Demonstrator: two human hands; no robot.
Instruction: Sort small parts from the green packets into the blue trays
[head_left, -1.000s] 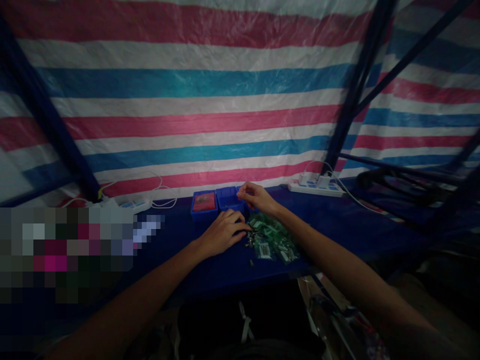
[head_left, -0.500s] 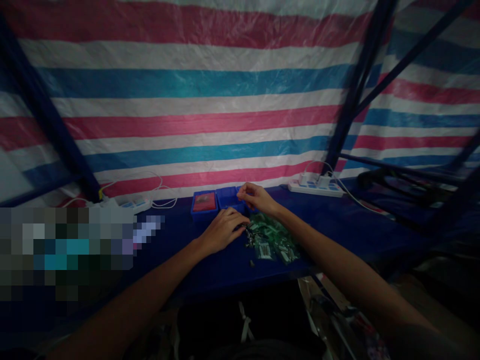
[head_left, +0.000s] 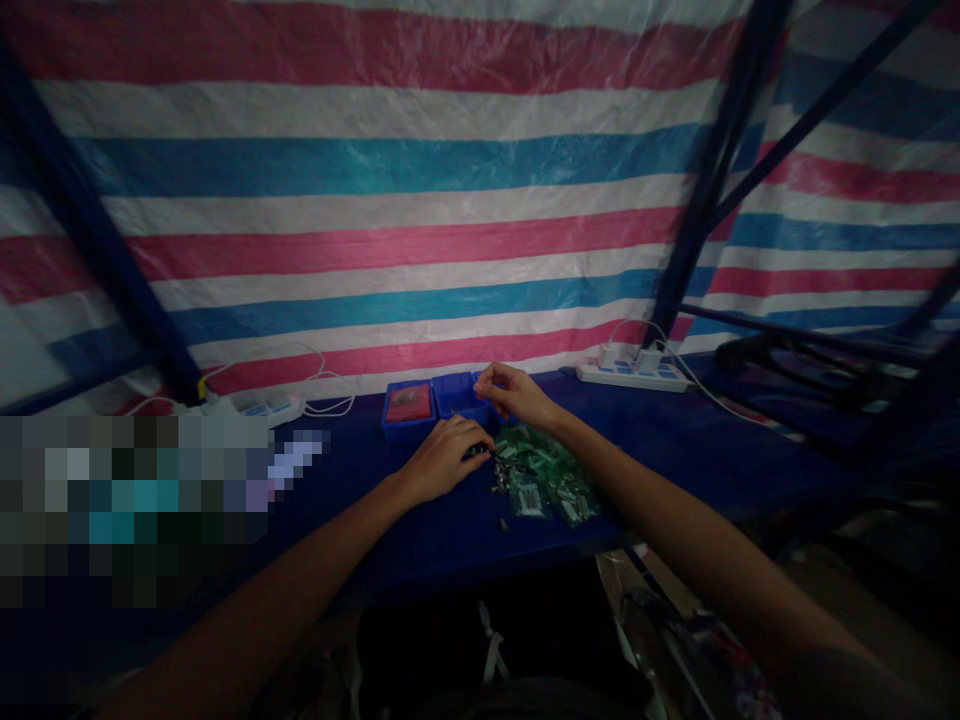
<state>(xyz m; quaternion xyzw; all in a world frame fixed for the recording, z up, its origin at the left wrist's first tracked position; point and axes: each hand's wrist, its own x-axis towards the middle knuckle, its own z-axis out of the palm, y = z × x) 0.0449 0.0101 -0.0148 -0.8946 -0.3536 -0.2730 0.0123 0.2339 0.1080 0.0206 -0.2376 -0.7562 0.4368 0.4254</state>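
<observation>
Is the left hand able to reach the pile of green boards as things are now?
Probably yes: the left hand rests beside the green boards, fingertips at the pile's edge, with nothing between. The right hand is back by the blue bins.

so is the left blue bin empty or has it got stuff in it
Not empty. The left blue bin has a red layer covering its floor; what it is, cannot tell in this dim view.

The left hand (head_left: 444,458) has crept slightly forward, toward the blue bins (head_left: 459,395).
</observation>
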